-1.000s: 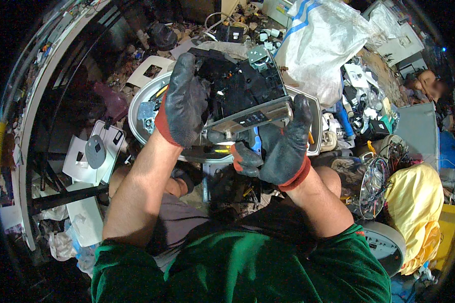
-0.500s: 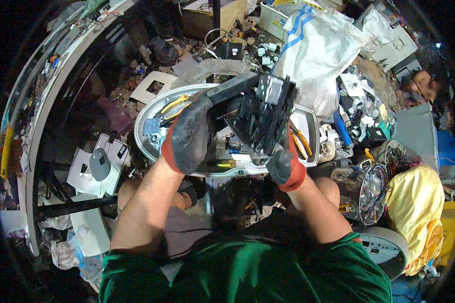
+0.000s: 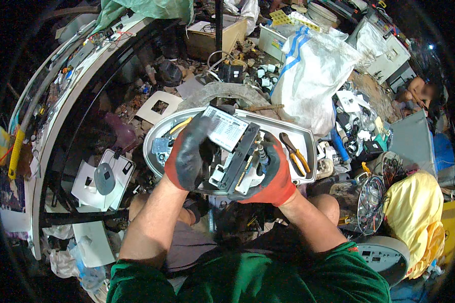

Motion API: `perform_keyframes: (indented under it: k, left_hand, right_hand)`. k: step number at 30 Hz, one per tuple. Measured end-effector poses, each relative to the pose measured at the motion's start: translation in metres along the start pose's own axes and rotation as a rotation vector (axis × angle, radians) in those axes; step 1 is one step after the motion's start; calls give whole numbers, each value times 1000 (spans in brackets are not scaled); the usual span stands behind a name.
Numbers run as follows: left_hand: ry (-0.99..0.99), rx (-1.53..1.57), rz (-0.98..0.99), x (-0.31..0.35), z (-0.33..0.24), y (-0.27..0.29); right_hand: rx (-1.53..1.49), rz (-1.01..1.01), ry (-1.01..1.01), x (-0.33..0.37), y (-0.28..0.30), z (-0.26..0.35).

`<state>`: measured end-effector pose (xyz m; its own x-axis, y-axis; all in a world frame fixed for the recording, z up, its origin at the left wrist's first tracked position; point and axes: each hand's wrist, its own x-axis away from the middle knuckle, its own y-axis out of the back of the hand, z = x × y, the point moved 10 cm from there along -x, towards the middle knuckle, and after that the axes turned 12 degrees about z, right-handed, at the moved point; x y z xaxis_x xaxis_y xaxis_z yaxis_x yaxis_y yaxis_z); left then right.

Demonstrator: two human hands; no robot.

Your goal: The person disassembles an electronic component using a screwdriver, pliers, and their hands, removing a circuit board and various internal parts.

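Note:
Before me I hold a black plastic electronic assembly [image 3: 241,160] with a box bearing a printed white label [image 3: 228,128] on its upper left. My left hand [image 3: 191,154], in a black and red work glove, is closed around its left side. My right hand [image 3: 274,171], gloved alike, grips the right side; a small metal piece [image 3: 262,154] shows by its fingers, its kind unclear. Both hands are over a grey oval tray-like housing [image 3: 311,141]. Inside it lie yellow-handled pliers [image 3: 296,155] at the right and a pale blue part [image 3: 161,146] at the left.
A large white sack [image 3: 316,76] stands beyond the housing. White plastic panels [image 3: 93,189] lie at the left, near a curved frame [image 3: 50,136]. On the right are tangled wires [image 3: 370,199], a yellow cloth bundle [image 3: 414,207] and a round grey part [image 3: 384,257]. Another person [image 3: 420,93] sits far right.
The assembly has been lowered and turned, bringing its labelled face into view. My right hand has moved up along its right side. The pliers now show more fully.

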<state>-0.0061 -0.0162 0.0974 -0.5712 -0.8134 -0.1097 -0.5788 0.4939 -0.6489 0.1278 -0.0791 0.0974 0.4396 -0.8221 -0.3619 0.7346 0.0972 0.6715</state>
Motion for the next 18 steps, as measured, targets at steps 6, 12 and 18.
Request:
perform_keyframes:
  k: [6, 12, 18]
  left_hand:
    - [37, -177, -25, 5, 1, 6]
    - [-52, -370, -44, 12, -15, 5]
    - [-126, -578, -61, 14, -34, -1]
  right_hand:
    - [3, -38, -11, 3, -3, -4]
    - [-86, -31, -72, 3, 2, -10]
    - [-578, -46, -270, 20, -6, -45]
